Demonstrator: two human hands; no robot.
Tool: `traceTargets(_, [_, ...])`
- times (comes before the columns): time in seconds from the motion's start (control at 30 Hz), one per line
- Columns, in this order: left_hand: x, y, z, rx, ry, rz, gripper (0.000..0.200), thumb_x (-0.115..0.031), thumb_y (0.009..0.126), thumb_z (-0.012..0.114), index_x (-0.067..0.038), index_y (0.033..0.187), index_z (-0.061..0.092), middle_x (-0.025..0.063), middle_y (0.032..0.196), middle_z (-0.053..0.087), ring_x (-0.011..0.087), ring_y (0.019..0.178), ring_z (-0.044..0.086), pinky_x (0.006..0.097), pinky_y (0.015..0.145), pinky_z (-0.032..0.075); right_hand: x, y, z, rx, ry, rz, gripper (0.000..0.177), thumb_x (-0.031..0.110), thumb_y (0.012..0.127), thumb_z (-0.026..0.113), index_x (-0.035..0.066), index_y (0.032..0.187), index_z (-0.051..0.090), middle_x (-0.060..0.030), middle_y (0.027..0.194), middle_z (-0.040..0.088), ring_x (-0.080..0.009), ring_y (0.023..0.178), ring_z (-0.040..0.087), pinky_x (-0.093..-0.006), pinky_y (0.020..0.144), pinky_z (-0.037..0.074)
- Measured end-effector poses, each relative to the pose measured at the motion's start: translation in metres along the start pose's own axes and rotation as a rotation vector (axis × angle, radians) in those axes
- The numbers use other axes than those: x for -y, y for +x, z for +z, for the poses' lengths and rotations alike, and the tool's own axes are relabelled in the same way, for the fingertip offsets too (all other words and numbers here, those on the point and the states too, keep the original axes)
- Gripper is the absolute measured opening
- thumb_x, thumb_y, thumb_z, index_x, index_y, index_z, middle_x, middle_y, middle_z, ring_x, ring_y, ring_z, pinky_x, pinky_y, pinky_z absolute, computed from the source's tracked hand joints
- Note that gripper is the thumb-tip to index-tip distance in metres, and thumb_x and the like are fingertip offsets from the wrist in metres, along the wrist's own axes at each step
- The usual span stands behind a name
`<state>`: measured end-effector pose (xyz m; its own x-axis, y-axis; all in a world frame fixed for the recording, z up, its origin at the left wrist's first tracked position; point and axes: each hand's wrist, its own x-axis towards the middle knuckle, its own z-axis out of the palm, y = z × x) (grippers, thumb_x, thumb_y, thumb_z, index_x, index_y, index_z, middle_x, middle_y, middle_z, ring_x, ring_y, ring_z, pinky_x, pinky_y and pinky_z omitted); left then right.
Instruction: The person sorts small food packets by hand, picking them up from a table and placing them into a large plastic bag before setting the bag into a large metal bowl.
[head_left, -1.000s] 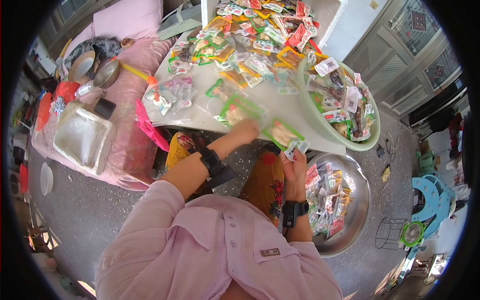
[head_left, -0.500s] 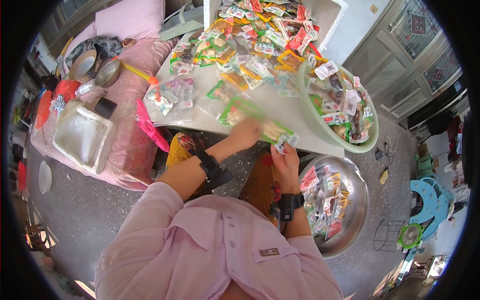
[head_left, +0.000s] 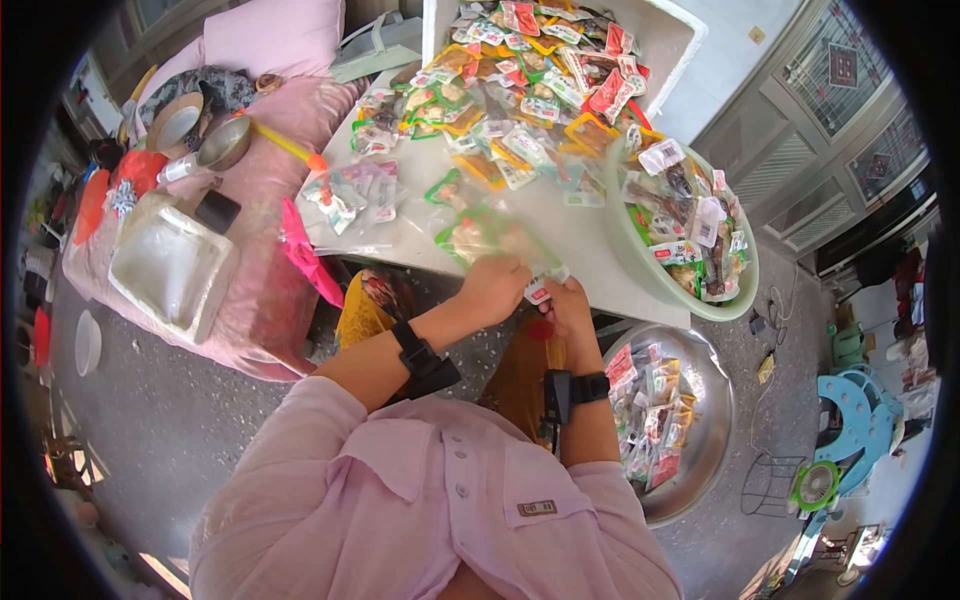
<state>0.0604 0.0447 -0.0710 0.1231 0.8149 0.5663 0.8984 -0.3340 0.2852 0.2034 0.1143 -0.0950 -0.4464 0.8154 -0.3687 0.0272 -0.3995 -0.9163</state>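
Note:
A clear food packet with green edges (head_left: 492, 236) and pale contents stretches over the near edge of the table. Its white and red label end (head_left: 540, 288) lies between my two hands. My left hand (head_left: 494, 290) is closed, fingers curled on the packet's near side beside that label. With bent fingers, my right hand (head_left: 567, 306) pinches the label end from the right. Just beyond the held packet rests another green-edged packet (head_left: 450, 188). Both wrists wear black strapped devices.
Many sealed packets (head_left: 520, 100) are heaped on the white table (head_left: 400, 235), spilling from a white foam box (head_left: 680, 50). A pale green basin (head_left: 640, 262) of packets stands right. Below it, a metal basin (head_left: 710, 430) holds more. Pink bag (head_left: 305, 255) hangs left.
My left hand has moved slightly down and right, closer to my right hand. The packet's label end has shifted left, toward my body. The whole view has tilted slightly.

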Motion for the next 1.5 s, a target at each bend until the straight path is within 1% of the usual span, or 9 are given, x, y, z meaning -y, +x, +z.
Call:
traceTargets(0.23, [-0.004,-0.004,-0.006,-0.011,-0.073,0.067,0.006,-0.01,0.061,0.055,-0.009,0.066,0.051,0.0062,0.065,0.045,0.0245,0.062,0.05,0.0362,0.053,0.039,0.001,0.015,0.024,0.083,0.104,0.006,0.007,0.004,0.077,0.044,0.004,0.079,0.05,-0.0035,0.059,0.051,-0.0085,0.04,0.042,-0.0188,0.031,0.031])
traceTargets(0.43, [-0.002,-0.013,-0.007,-0.121,-0.054,0.083,0.012,-0.009,0.06,0.057,-0.009,0.071,0.052,0.0066,0.07,0.047,0.0244,0.065,0.05,0.0355,0.054,0.04,0.001,0.008,0.039,0.027,0.574,-0.053,0.01,0.0,0.074,0.046,0.003,0.083,0.05,-0.0061,0.071,0.055,-0.0132,0.059,0.054,-0.0214,0.046,0.043])
traceTargets(0.53, [-0.005,-0.027,-0.005,-0.124,-0.026,0.029,0.02,-0.011,0.059,0.059,-0.009,0.079,0.053,0.0076,0.078,0.049,0.0249,0.07,0.05,0.0348,0.058,0.04,-0.015,0.013,0.035,0.079,0.575,-0.104,0.012,0.001,0.074,0.048,0.003,0.086,0.048,-0.007,0.077,0.055,-0.0143,0.067,0.056,-0.0227,0.052,0.044])
traceTargets(0.7, [-0.007,-0.049,-0.018,-0.089,0.092,0.066,0.034,-0.014,0.058,0.062,-0.008,0.089,0.053,0.009,0.092,0.049,0.0253,0.082,0.048,0.0334,0.068,0.037,-0.013,0.002,0.015,-0.121,0.289,-0.079,0.014,0.003,0.074,0.05,0.003,0.089,0.047,-0.0069,0.077,0.055,-0.0125,0.064,0.055,-0.0211,0.051,0.043])
traceTargets(0.83, [0.005,-0.055,-0.012,-0.119,0.093,0.126,0.026,-0.012,0.058,0.061,-0.008,0.082,0.053,0.0074,0.09,0.05,0.024,0.083,0.047,0.0333,0.068,0.036,-0.021,0.006,-0.003,-0.32,0.037,-0.196,0.022,0.003,0.074,0.049,0.0,0.095,0.046,-0.0081,0.081,0.055,-0.0129,0.061,0.054,-0.0215,0.051,0.043])
traceTargets(1.03, [0.017,-0.029,-0.036,-0.096,-0.042,0.139,0.015,-0.007,0.059,0.058,-0.007,0.074,0.052,0.006,0.084,0.049,0.0233,0.08,0.048,0.0333,0.067,0.037,0.001,0.005,-0.008,-0.375,-1.248,-1.017,0.046,0.001,0.066,0.052,-0.003,0.11,0.039,-0.0195,0.109,0.042,-0.0282,0.086,0.051,-0.0316,0.072,0.044])
traceTargets(1.13, [0.022,-0.009,-0.058,-0.17,-0.099,0.144,0.012,-0.004,0.062,0.056,-0.005,0.073,0.051,0.0079,0.078,0.05,0.0255,0.076,0.049,0.0341,0.066,0.038,0.022,0.001,-0.004,-0.107,-1.197,-0.862,0.048,0.001,0.064,0.053,-0.001,0.11,0.04,-0.0199,0.115,0.036,-0.0312,0.097,0.045,-0.0333,0.08,0.04])
traceTargets(1.33, [0.047,0.031,-0.086,-0.238,-0.299,0.038,0.003,-0.006,0.068,0.052,-0.004,0.07,0.05,0.0108,0.071,0.048,0.0288,0.07,0.047,0.0359,0.062,0.038,0.065,-0.013,0.01,0.225,-0.649,-0.5,0.049,0.007,0.067,0.057,0.001,0.112,0.038,-0.0158,0.113,0.04,-0.0285,0.096,0.047,-0.0302,0.081,0.039])
traceTargets(1.5, [0.055,0.059,-0.11,-0.044,-0.635,-0.336,0.01,-0.013,0.076,0.049,-0.003,0.075,0.052,0.0081,0.07,0.051,0.0186,0.07,0.05,0.0285,0.063,0.04,0.09,-0.006,0.021,0.107,-0.783,-0.77,0.025,0.013,0.074,0.056,0.001,0.094,0.049,-0.0099,0.087,0.052,-0.0197,0.08,0.051,-0.0297,0.068,0.041])
